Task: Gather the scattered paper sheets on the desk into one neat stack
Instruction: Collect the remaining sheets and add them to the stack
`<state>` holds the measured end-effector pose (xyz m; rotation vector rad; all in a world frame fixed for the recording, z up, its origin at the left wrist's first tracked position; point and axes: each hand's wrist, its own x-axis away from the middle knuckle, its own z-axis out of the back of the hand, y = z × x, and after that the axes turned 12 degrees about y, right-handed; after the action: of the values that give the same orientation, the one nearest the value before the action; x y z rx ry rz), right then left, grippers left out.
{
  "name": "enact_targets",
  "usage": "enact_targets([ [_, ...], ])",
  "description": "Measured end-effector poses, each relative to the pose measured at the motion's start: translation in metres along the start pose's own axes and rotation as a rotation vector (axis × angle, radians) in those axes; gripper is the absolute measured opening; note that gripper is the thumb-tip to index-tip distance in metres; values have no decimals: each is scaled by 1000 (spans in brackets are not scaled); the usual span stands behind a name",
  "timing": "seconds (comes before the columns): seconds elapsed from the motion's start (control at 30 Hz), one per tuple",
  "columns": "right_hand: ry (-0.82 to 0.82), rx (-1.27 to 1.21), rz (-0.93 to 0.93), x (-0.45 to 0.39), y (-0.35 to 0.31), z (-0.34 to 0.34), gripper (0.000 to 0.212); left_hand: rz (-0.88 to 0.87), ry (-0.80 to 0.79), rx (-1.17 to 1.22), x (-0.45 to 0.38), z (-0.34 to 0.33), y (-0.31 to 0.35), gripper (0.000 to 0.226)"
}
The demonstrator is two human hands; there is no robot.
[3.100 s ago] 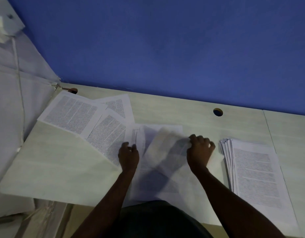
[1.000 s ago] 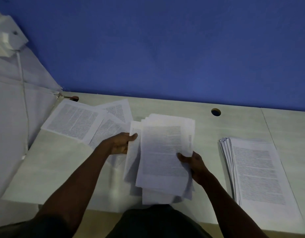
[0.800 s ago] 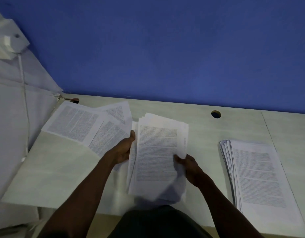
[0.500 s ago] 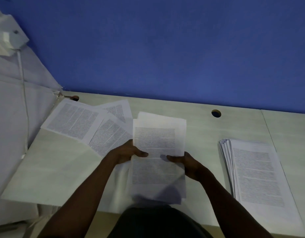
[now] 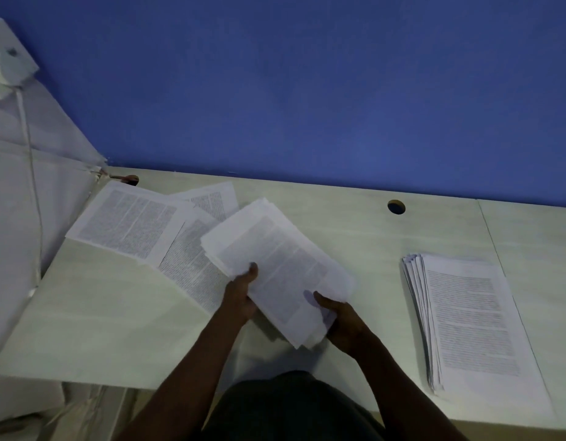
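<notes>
A bundle of printed sheets [image 5: 275, 268], thin white paper with dense text and slightly uneven edges, was held above the desk [image 5: 110, 329], turned diagonally. The left hand [image 5: 240, 294] gripped its left edge, thumb on top; the right hand [image 5: 342, 316] gripped its near right corner. 3 loose sheets [image 5: 129, 221] lay overlapping on the desk's far left, partly under the bundle. 1 fanned stack [image 5: 466, 319] rested well apart on the right. The desk was pale, faintly grained, with 2 round cable holes [image 5: 396, 207]. A matte blue wall [image 5: 307, 90] stood behind.
</notes>
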<state>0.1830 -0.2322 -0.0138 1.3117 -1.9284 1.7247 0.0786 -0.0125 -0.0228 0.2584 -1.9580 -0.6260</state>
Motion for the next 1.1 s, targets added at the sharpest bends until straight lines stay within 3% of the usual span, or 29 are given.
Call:
enact_targets([
  [0.07, 100, 7, 21, -5, 1, -4, 65, 4, 10, -39, -3, 6, -11, 64],
  [0.13, 144, 100, 59, -7, 2, 7, 43, -52, 3, -129, -5, 19, 2, 77],
  [0.2, 144, 186, 77, -4, -1, 22, 22, -87, 89, -185, -11, 36, 39, 52],
  [0.27, 139, 243, 73, -2, -2, 36, 44, -66, 114, -262, -15, 47, 87, 34],
  [0.3, 116, 239, 73, -1, -4, 40, 53, -33, 62, -352, -15, 47, 108, 36],
  [0.37, 40, 218, 88, 7, -11, 38, 36, 57, -78, -636, -9, 40, 135, 44],
  [0.43, -22, 176, 83, 10, -12, 29, 39, 115, -185, -874, -2, 26, 139, 46],
  [0.5, -16, 148, 89, 11, -10, 17, 46, 104, -262, -951, 2, 13, 128, 47],
  [0.63, 60, 25, 84, 13, -1, 14, 62, 8, -181, -851, 6, 5, 109, 43],
  [0.73, 165, -95, 105, 13, 4, 26, 55, 72, -175, -468, 11, 8, 103, 47],
  [0.83, 204, -279, 129, 16, 4, 26, 61, -26, -62, -251, 21, -17, 66, 47],
  [0.97, 268, -461, 157, 25, -3, 41, 56, -272, 71, -336, 55, -86, -21, 37],
  [1.1, 432, -569, 231, 43, -11, 97, 48, -499, -91, -614, 67, -145, -88, 27],
])
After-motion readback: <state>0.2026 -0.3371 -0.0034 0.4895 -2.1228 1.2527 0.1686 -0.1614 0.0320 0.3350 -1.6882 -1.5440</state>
